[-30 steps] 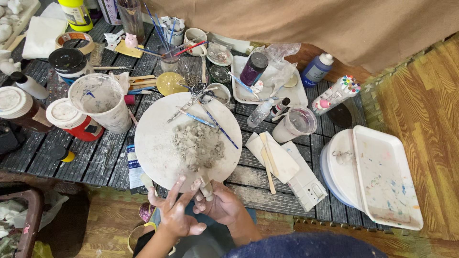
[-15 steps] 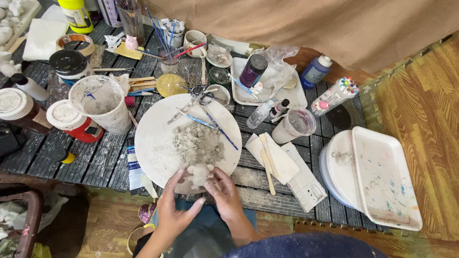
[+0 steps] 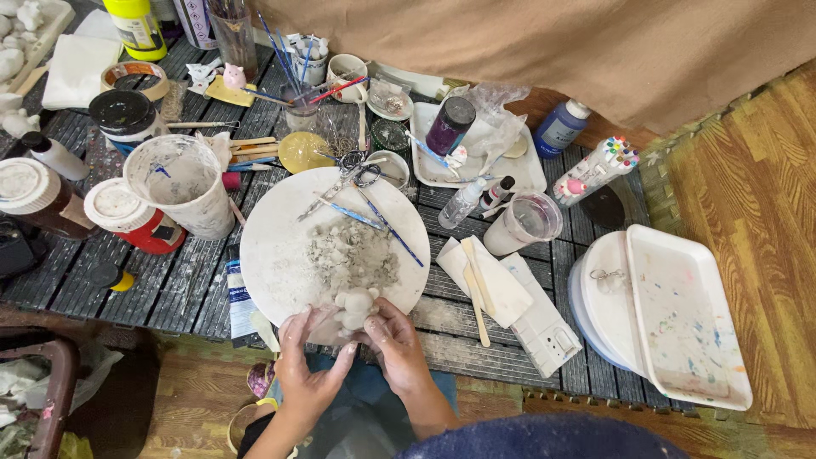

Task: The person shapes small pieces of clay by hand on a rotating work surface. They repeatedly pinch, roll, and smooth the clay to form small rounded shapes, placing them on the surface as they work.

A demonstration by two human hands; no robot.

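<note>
— Slats, dark and paint-spattered: that table (image 3: 161, 293) is crowded with jars and brushes, with wood floor (image 3: 756, 170) beside it.

— And the hands?

— Left hand (image 3: 308, 367) and right hand (image 3: 396, 343) both cupped around a pale clay lump (image 3: 355, 308) at the round white board's (image 3: 272, 255) near edge.

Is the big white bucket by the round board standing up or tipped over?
Standing up. The white bucket shows its round open mouth straight to the camera, with its smeared inside wall visible, and its base sits on the dark slatted table.
</note>
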